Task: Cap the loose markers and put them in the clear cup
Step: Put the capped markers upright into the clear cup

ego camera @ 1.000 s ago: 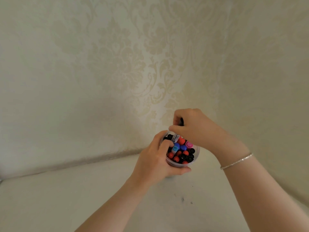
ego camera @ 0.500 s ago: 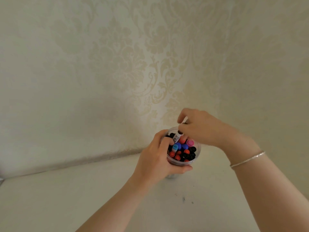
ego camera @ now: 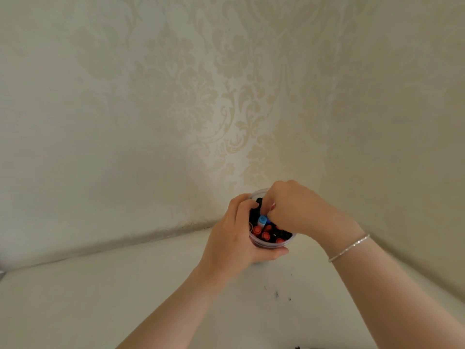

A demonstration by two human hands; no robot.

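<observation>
A clear cup [ego camera: 273, 245] stands on the white table near the wall corner, packed with upright capped markers showing red [ego camera: 256, 230], black and light blue [ego camera: 262, 219] caps. My left hand [ego camera: 230, 239] grips the cup's left side, thumb under its near wall and fingertips over the rim. My right hand [ego camera: 294, 207] is low over the cup's back half, fingers curled down among the markers. It seems to hold one marker there, of which only a small red and white bit shows under the fingers.
The white table [ego camera: 125, 298] meets patterned cream wallpaper [ego camera: 201, 109] behind and to the right. A few dark specks [ego camera: 276, 294] lie on the table in front of the cup. A small dark thing [ego camera: 298, 347] peeks in at the bottom edge.
My right hand has dropped from above the cup down into its mouth, taking the white marker down among the others. My left hand has kept its grip on the cup.
</observation>
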